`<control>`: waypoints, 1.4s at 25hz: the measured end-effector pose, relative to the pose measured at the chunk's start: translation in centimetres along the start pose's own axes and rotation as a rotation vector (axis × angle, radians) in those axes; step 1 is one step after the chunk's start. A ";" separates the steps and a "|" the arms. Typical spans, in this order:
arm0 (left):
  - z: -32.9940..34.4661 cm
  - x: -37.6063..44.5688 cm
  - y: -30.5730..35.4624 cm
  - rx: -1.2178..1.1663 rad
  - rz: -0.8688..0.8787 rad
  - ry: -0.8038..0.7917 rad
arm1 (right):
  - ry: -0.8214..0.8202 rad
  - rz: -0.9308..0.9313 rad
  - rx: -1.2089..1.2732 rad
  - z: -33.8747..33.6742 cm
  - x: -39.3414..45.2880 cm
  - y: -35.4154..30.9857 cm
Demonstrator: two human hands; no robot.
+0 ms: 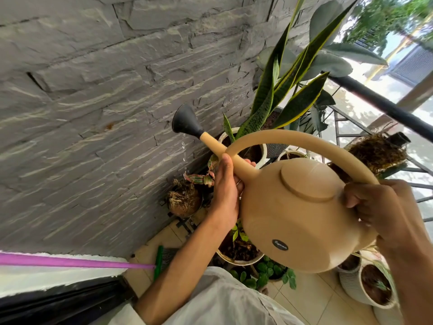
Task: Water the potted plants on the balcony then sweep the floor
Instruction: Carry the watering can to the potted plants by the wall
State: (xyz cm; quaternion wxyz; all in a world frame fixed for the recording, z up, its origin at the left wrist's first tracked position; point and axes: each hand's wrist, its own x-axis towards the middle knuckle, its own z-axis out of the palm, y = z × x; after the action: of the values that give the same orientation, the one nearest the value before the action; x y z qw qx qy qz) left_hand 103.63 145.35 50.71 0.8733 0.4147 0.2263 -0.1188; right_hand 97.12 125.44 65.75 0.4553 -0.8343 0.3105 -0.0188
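I hold a tan watering can (302,219) tilted toward the wall. My right hand (384,207) grips its arched handle at the rear. My left hand (226,188) supports the base of the spout. Water drops fall from the dark rose (185,120) onto a small pink-leaved plant (199,178) in a round brown pot (185,201). A snake plant (276,102) stands in a white pot (262,151) behind the spout. A purple-handled broom (70,261) with a green head (159,261) leans at lower left.
A grey stone wall (105,113) fills the left side. A black railing (384,104) runs on the right, with a hanging fibre basket (377,153). More pots (234,259) and a white ribbed pot (353,285) crowd the tiled floor (311,299) below the can.
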 end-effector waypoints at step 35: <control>4.0 6.4 0.8 0.234 -0.145 -0.158 | -0.025 0.030 0.114 -0.8 -0.8 0.4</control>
State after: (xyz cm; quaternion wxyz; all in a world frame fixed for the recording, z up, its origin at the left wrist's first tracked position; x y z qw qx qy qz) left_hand 110.68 142.66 50.29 0.8233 0.4854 0.1712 -0.2393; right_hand 96.06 125.14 66.10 0.5062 -0.8023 0.3157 -0.0194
